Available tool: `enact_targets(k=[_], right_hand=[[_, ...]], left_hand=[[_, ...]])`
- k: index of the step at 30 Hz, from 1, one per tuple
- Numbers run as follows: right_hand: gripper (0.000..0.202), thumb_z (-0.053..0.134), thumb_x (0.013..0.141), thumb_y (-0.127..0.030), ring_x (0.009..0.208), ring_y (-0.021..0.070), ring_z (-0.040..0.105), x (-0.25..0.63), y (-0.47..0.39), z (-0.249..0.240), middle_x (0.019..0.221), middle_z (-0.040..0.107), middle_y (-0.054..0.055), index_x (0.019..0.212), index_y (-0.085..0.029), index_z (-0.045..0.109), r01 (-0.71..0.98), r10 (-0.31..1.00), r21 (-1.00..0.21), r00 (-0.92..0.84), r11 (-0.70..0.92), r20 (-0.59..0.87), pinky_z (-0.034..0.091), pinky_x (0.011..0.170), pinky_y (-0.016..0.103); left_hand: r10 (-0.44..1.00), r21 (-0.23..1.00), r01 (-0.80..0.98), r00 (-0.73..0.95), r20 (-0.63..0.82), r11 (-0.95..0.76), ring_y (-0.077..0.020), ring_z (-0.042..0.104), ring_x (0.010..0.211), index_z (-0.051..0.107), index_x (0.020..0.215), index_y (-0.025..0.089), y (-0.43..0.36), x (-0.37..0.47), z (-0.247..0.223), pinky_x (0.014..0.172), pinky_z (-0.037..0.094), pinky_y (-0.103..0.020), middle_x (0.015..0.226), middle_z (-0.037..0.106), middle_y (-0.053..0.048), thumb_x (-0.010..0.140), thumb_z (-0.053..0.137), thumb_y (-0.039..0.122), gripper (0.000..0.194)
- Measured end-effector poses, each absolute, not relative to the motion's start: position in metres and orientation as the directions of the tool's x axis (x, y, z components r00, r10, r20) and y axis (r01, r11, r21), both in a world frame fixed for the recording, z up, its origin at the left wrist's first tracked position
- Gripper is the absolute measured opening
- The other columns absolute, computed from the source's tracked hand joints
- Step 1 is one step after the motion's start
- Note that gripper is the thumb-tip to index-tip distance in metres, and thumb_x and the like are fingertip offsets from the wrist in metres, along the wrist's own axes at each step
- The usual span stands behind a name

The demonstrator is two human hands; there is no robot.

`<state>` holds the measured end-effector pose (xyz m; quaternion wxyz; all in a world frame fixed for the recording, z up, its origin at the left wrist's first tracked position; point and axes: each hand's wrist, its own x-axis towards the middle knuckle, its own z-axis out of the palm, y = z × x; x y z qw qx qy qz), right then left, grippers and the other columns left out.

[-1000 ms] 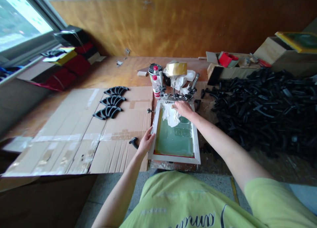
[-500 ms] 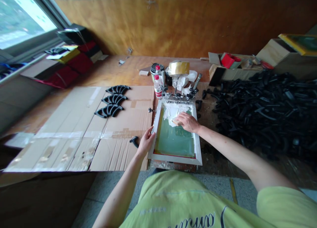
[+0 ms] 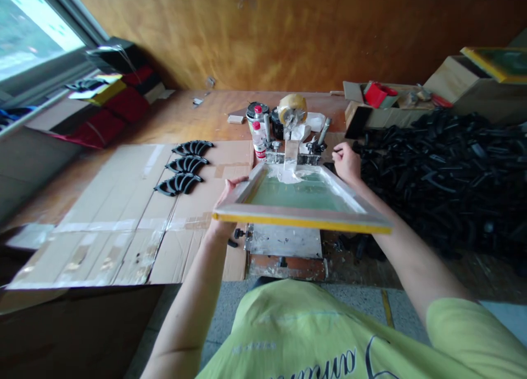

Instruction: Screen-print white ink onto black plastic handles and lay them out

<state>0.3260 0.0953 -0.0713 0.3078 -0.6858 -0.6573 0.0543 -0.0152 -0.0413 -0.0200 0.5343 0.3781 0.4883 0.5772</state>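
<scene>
My left hand point(image 3: 229, 200) is closed on the left side of a screen printing frame point(image 3: 304, 221), whose near edge is tilted up. White ink lies at the far end of its green mesh point(image 3: 300, 195). A squeegee point(image 3: 292, 152) with a wooden handle stands at that end, against the clamp bar point(image 3: 272, 157). Beneath the raised frame a metal base plate point(image 3: 284, 240) shows. Right of the frame, my right hand point(image 3: 346, 162) has its fingers pinched together on a small black plastic piece, mostly hidden, at the edge of a pile of curved black pieces point(image 3: 436, 187).
Three rows of curved black pieces point(image 3: 187, 163) lie on the flattened cardboard point(image 3: 123, 203) to the left. Bottles point(image 3: 259, 140), a tub and a tape roll point(image 3: 292, 109) stand behind the frame. An open box point(image 3: 370, 115) is at the back right. Red boxes point(image 3: 99, 126) stand back left.
My left hand has lifted the near edge of the frame. My right hand has let go of the squeegee, now standing at the far end, and moved right to the black pieces.
</scene>
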Motion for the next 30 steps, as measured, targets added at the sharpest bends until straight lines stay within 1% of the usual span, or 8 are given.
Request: enact_targets(k=[3,8,12,17,20,22,26,30], right_hand=[[0.025,0.056,0.087,-0.028,0.083,0.0216,0.063,0.332,0.065,-0.104,0.091,0.070,0.009,0.107,-0.015,0.064,0.855,0.984,-0.516,0.040,0.057,0.175,0.048,0.078,0.033],[0.033,0.068,0.082,-0.027,0.104,0.0242,0.056,0.278,0.024,-0.131,0.108,0.066,0.009,0.114,-0.021,0.064,0.841,0.920,-0.393,-0.389,0.371,0.035,0.043,0.092,0.038],[0.018,0.056,0.091,-0.027,0.101,0.0236,0.054,0.233,-0.017,-0.117,0.100,0.064,0.011,0.102,-0.018,0.068,0.840,0.932,-0.405,-0.344,0.360,0.114,0.041,0.093,0.038],[0.023,0.053,0.093,-0.023,0.099,0.0182,0.055,0.224,-0.072,-0.112,0.101,0.066,0.006,0.111,-0.022,0.066,0.575,0.718,-0.485,-0.673,0.659,0.177,0.042,0.090,0.030],[0.022,0.052,0.091,-0.017,0.098,0.0185,0.056,0.282,-0.085,-0.121,0.101,0.067,0.007,0.104,-0.019,0.069,0.769,0.873,-0.445,-0.482,0.459,0.067,0.043,0.087,0.029],[0.020,0.053,0.086,-0.013,0.097,0.0210,0.057,0.335,-0.090,-0.134,0.100,0.067,0.009,0.096,-0.019,0.069,0.901,0.943,-0.324,-0.325,0.289,-0.064,0.043,0.086,0.032],[0.033,0.058,0.069,-0.005,0.105,0.0242,0.056,0.415,-0.103,-0.183,0.101,0.067,0.009,0.095,-0.022,0.068,0.947,0.900,-0.165,-0.316,0.277,-0.300,0.042,0.088,0.034],[0.028,0.053,0.073,-0.011,0.107,0.0261,0.058,0.438,-0.109,-0.219,0.108,0.067,0.009,0.094,-0.023,0.066,0.950,0.923,-0.171,-0.298,0.262,-0.242,0.043,0.089,0.039]], left_hand=[[0.999,0.920,-0.391,-0.049,-0.002,-0.017,-0.0189,0.066,0.091,0.061,0.119,0.022,-0.013,-0.004,0.000,0.073,0.054,-0.027,0.100,0.070,-0.008,0.085,0.050,0.062,0.053],[0.984,0.874,-0.472,-0.068,-0.168,0.116,-0.0168,0.068,0.085,0.054,0.126,0.023,-0.014,0.017,-0.019,0.067,0.054,-0.024,0.094,0.071,-0.007,0.085,0.049,0.063,0.058],[0.819,0.752,-0.327,0.198,-0.538,0.573,-0.0208,0.070,0.081,0.053,0.124,0.016,-0.066,0.042,-0.074,0.059,0.055,-0.028,0.107,0.071,-0.015,0.083,0.056,0.060,0.060],[0.787,0.725,-0.327,0.117,-0.606,0.606,-0.0181,0.069,0.070,0.063,0.094,0.013,-0.120,0.029,-0.124,0.054,0.051,-0.023,0.085,0.073,-0.011,0.079,0.059,0.061,0.051],[0.787,0.787,-0.241,-0.122,-0.605,0.568,-0.0156,0.065,0.060,0.064,0.082,0.012,-0.135,-0.013,-0.146,0.053,0.049,-0.023,0.072,0.071,-0.009,0.073,0.057,0.070,0.059],[0.749,0.794,-0.197,-0.263,-0.608,0.575,-0.0148,0.063,0.055,0.064,0.075,0.011,-0.143,-0.041,-0.156,0.054,0.049,-0.024,0.065,0.070,-0.009,0.070,0.053,0.074,0.064],[0.749,0.814,-0.190,-0.319,-0.581,0.550,-0.0146,0.060,0.051,0.061,0.071,0.012,-0.154,-0.063,-0.157,0.055,0.049,-0.026,0.061,0.068,-0.010,0.069,0.053,0.076,0.064],[0.793,0.847,-0.233,-0.300,-0.530,0.477,-0.0162,0.062,0.053,0.059,0.076,0.013,-0.149,-0.048,-0.146,0.056,0.049,-0.027,0.062,0.068,-0.009,0.070,0.054,0.075,0.062]])
